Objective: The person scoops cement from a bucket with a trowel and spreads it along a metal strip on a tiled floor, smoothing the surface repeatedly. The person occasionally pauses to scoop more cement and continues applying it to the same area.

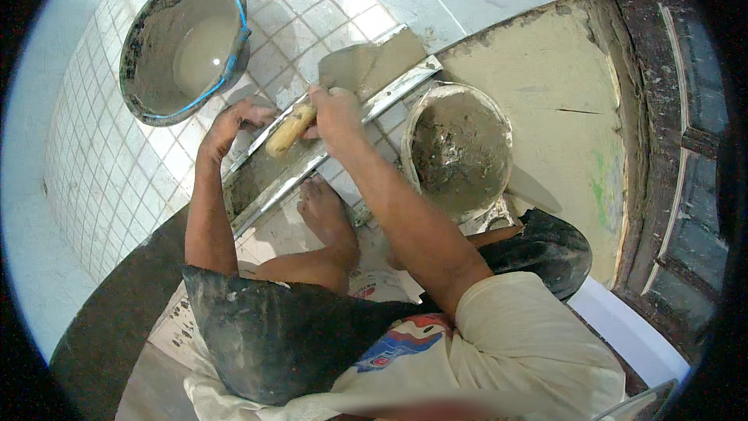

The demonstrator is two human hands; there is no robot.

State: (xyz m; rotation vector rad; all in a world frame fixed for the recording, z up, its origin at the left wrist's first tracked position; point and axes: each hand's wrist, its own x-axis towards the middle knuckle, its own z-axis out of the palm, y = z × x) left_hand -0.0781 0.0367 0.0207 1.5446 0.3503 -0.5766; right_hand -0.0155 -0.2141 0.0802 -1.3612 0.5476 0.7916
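My right hand [339, 117] is closed on a trowel by its pale wooden handle [287, 132], above a strip of wet grey mortar [253, 183]. Beyond that hand is a flat, mortar-coloured patch [374, 62]; I cannot tell how much of it is the trowel's blade. Two long light metal bars run slantwise along both sides of the mortar, the nearer bar [401, 86] reaching past my right hand. At the farther bar [257, 144], my left hand [232, 123] has its fingers stretched toward the edge and holds nothing I can see.
A dark bucket [136, 82] with a blue handle holds murky water at the far left. Right of my right forearm stands a round tub [505, 129] of mortar. Small white tiles [101, 156] cover the left side. My bare foot [323, 206] is beside the nearer bar. A dark panelled door [662, 132] is at right.
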